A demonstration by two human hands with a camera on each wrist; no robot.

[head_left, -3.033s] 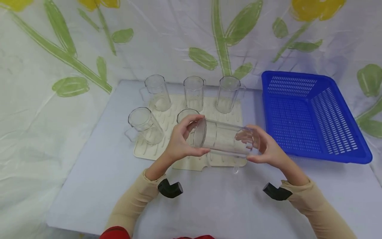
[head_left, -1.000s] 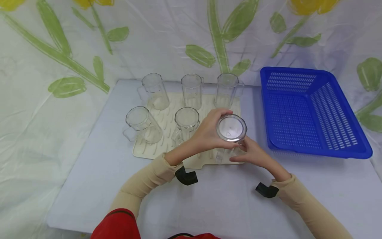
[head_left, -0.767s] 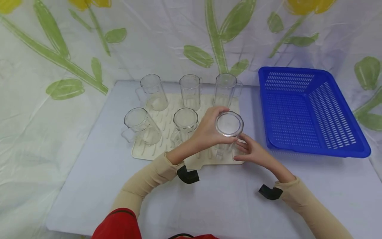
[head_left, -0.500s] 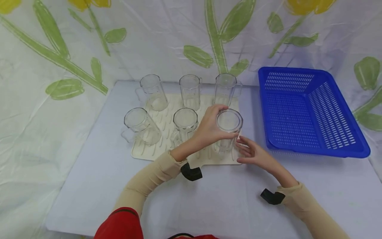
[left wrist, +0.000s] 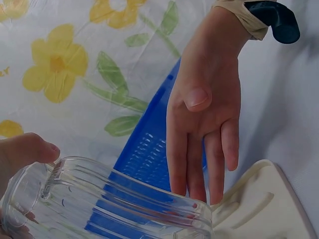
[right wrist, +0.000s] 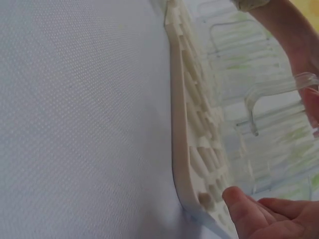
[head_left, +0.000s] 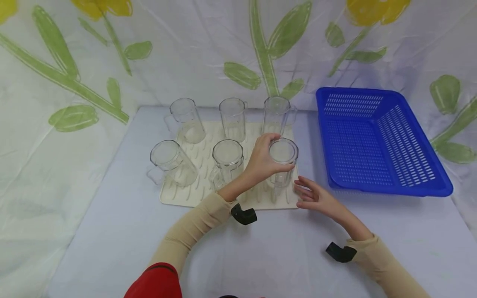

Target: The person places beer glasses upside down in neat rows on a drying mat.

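A clear faceted glass mug (head_left: 284, 152) stands base up at the front right of a cream ridged drying mat (head_left: 190, 197). My left hand (head_left: 262, 160) grips it near its upper end, thumb on the near side and fingers round the far side. Its handle (right wrist: 253, 107) points toward me. Just right of the mug, my right hand (head_left: 316, 197) holds nothing, its fingers relaxed and slightly bent by the mat's edge. In the left wrist view, the right hand's fingers (left wrist: 195, 164) extend toward the mug, overlapping its end there.
Several more glass mugs stand in two rows on the mat, among them a front middle mug (head_left: 227, 154) by my left wrist and a back right mug (head_left: 276, 108). A blue mesh basket (head_left: 404, 142) sits right of the mat. Behind is a flower-printed sheet (head_left: 193, 49).
The mug, earlier held sideways between both hands, was turned base up and lowered onto the mat's front right. My right hand has let go and drawn slightly away; the left still grips it.
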